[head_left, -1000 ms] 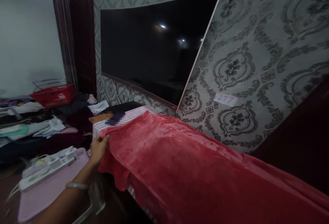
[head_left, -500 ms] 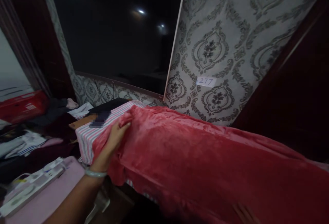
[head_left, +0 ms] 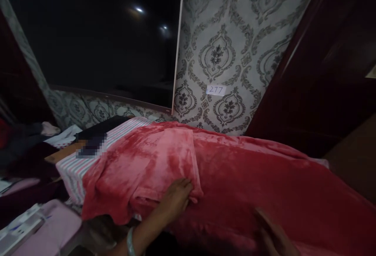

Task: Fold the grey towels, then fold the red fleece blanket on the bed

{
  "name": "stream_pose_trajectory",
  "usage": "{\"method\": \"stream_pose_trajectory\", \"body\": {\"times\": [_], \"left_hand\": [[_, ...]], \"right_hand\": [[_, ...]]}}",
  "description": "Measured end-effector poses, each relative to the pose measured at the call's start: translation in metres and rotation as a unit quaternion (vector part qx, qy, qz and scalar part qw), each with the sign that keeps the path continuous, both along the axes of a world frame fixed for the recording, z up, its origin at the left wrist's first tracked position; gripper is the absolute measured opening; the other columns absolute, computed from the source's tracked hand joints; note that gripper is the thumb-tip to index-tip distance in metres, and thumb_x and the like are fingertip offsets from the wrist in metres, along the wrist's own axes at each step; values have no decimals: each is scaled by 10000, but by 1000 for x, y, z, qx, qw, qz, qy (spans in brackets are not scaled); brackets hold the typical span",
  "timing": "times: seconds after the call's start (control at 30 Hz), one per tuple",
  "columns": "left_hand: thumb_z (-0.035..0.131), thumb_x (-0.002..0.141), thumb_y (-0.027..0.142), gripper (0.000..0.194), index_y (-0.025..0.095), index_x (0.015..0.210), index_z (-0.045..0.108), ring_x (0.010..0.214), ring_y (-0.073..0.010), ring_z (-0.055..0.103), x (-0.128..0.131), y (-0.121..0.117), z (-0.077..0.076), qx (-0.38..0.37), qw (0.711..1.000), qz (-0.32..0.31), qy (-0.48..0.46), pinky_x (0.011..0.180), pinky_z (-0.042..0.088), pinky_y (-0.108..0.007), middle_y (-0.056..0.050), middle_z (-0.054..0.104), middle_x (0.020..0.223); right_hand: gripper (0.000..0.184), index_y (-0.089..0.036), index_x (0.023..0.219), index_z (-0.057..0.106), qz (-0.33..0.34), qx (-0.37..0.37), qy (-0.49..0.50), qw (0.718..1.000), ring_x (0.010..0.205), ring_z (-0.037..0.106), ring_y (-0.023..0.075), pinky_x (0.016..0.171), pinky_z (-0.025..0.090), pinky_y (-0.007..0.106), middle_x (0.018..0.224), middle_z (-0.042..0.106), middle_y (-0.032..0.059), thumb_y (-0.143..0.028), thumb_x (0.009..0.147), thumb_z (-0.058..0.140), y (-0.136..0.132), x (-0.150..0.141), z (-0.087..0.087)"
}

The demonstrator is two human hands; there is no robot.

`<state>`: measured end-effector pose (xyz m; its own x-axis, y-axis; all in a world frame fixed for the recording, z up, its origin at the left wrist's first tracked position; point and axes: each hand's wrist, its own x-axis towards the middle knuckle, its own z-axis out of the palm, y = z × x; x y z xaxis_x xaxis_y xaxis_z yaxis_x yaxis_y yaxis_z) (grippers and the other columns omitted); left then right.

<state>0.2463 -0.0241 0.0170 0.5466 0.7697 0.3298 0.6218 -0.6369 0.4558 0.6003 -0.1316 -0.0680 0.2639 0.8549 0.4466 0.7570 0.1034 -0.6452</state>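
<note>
A large piece of red plush cloth [head_left: 235, 173] lies spread over a long surface, its left part turned over into a lighter flap. My left hand [head_left: 178, 195], a pale bangle on its wrist, is closed on the flap close to its front corner. Lower right, my right hand [head_left: 272, 234] is dim and partly cut off by the frame's bottom edge. Its fingers are stretched out and apart over the cloth, with nothing seen in them; whether they touch it I cannot tell.
A striped cover [head_left: 72, 172] shows at the left end, with a dark blurred-out object [head_left: 92, 146] on it. A power strip [head_left: 22, 228] rests on a pink surface [head_left: 63, 222] at lower left. Behind hangs a television [head_left: 96, 40]; a paper label [head_left: 216, 90] marks the wall.
My left hand has moved right and nearer, bringing the cloth's left end over into a flap. My right hand shows more now. The view has shifted to the right.
</note>
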Motion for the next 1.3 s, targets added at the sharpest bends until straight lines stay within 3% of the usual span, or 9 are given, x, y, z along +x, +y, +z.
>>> {"method": "stream_pose_trajectory", "body": {"times": [0.07,0.2,0.27,0.43,0.63,0.77,0.87,1.13,1.3], "left_hand": [[504,735,36,475,167,1155,684,1247,-279,613,-3,1,-1,10,1000,1,-12,1114,455,-476,-138,681,1303],[501,771,35,371,192,1049,690,1109,-241,677,-4,4,-2,36,997,12,-66,1006,541,-421,-106,734,1163],[501,759,25,382,203,1039,689,1075,-234,689,-4,5,-3,49,995,19,-90,962,565,-398,-93,744,1131],[501,731,26,411,210,1043,696,1020,-245,710,-6,7,-13,110,987,15,-120,907,597,-397,-94,755,1088],[510,694,47,541,225,1176,679,1059,-258,714,-13,18,-42,180,977,-1,-111,963,590,-411,-94,752,1147],[512,686,57,580,224,1222,657,1083,-261,711,-16,25,-65,215,971,-2,-108,962,593,-414,-100,743,1189],[509,702,63,562,229,1218,658,1094,-268,708,-17,26,-65,220,968,-8,-124,950,597,-430,-105,739,1199],[515,803,88,411,238,1153,669,1009,-221,722,9,18,-7,60,980,-38,-187,884,603,-336,-73,753,1121],[553,695,67,396,208,1042,683,1060,-264,692,38,7,-36,122,982,-94,-110,953,581,-423,-114,742,1149]], "right_hand": [[539,-264,1250,719,-22,-1,89,996,1164,670,304,1032,537,443,1256,717,77,-595,854,566,14,-22,30],[619,-239,1268,695,121,-34,255,959,1177,660,300,1015,536,442,1296,691,129,-627,788,657,82,-76,70],[699,-236,1298,661,177,-69,353,916,1059,704,295,887,588,445,1268,699,148,-640,730,715,124,-100,78],[677,-271,1345,570,173,-159,481,845,775,722,197,738,600,366,1017,739,71,-415,722,790,218,-142,83],[588,-246,1346,563,152,-174,478,847,605,635,157,584,556,288,756,696,-7,-229,769,675,291,-177,93],[636,-251,1335,602,165,-146,468,856,733,674,173,666,579,296,971,748,23,-172,705,655,317,-190,95],[688,-207,1366,598,171,-137,451,865,763,682,185,718,593,334,1033,756,38,-178,679,634,331,-198,97],[741,-191,1412,583,102,-36,394,913,1044,663,208,955,541,343,1373,644,62,-148,673,555,333,-161,95],[637,-140,1299,667,57,-32,367,928,1224,607,279,1077,467,446,1336,667,112,-183,667,596,307,-126,70]]}}
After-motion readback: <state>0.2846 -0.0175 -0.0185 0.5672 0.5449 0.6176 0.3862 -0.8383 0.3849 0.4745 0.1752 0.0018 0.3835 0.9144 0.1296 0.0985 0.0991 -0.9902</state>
